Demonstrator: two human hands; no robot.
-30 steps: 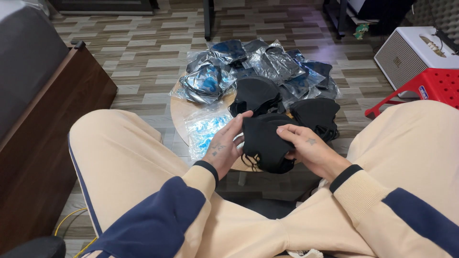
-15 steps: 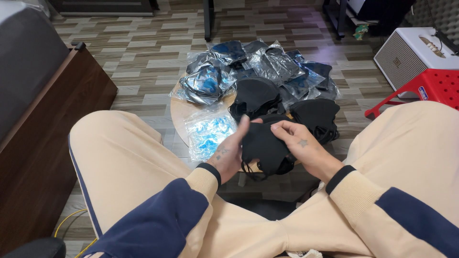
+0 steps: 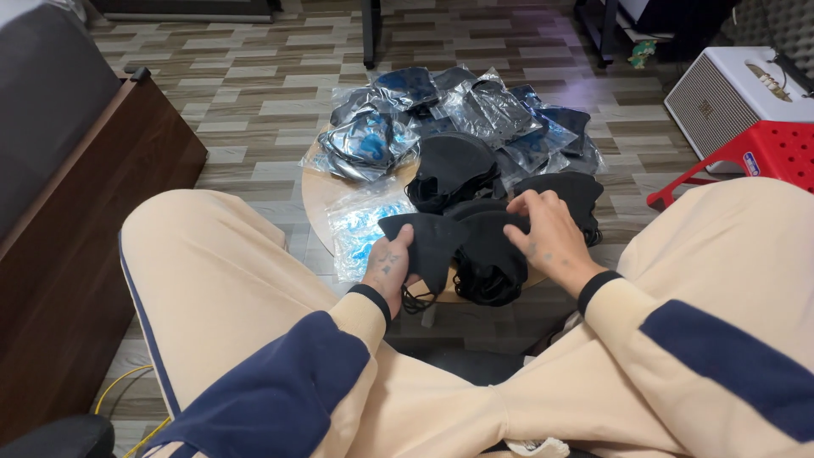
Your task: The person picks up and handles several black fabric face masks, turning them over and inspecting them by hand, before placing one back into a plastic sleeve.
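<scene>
From your head camera, you look down at a small round wooden tabletop [image 3: 315, 197] between your knees. Its far half is heaped with crinkled, shiny clear plastic bags [image 3: 475, 110], some with dark masks inside; one flat bluish bag [image 3: 360, 225] lies near your left hand. A loose pile of black masks [image 3: 454, 170] sits in the middle, just behind your hands and touching the bags. To your left stands a dark brown wooden cabinet [image 3: 76, 229]; to your right, a red perforated plastic stool [image 3: 763, 153] and a white box-shaped speaker [image 3: 729, 89] rest on the wood-patterned floor.

Your left hand [image 3: 388, 265] pinches the left wing of a soft, matte black mask [image 3: 445, 242], thumb on top, grip closed on the fabric. Your right hand [image 3: 543, 237] lies curled over the mask's right side, fingers pressing it.

Half a second ago the mask was bunched between your hands; now it is spread wide and flat, your left hand having shifted outward.
</scene>
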